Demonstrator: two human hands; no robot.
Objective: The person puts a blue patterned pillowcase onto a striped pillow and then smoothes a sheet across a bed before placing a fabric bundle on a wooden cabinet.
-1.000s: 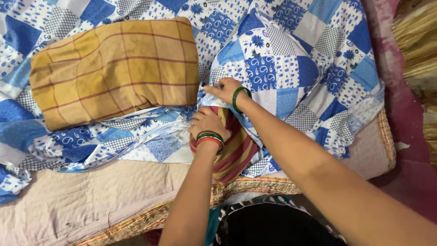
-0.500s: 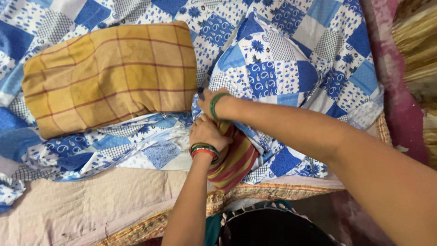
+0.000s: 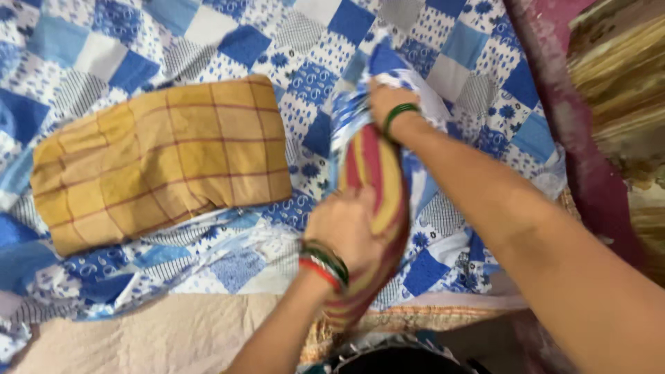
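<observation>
In the head view, one plump pillow with red and yellow stripes (image 3: 374, 208) lies at centre frame, its upper end swallowed by a thin cotton pillowcase in blue-and-white patchwork print (image 3: 415, 90). The left hand (image 3: 343, 225) is clamped on the pillow's lower half, while the right hand (image 3: 384, 100) pinches the pillowcase's edge at upper centre, fingers mostly buried in cloth. A second, mustard checked pillow (image 3: 163, 159) rests at left on the matching patchwork sheet (image 3: 228, 41), and motion blur softens the print.
</observation>
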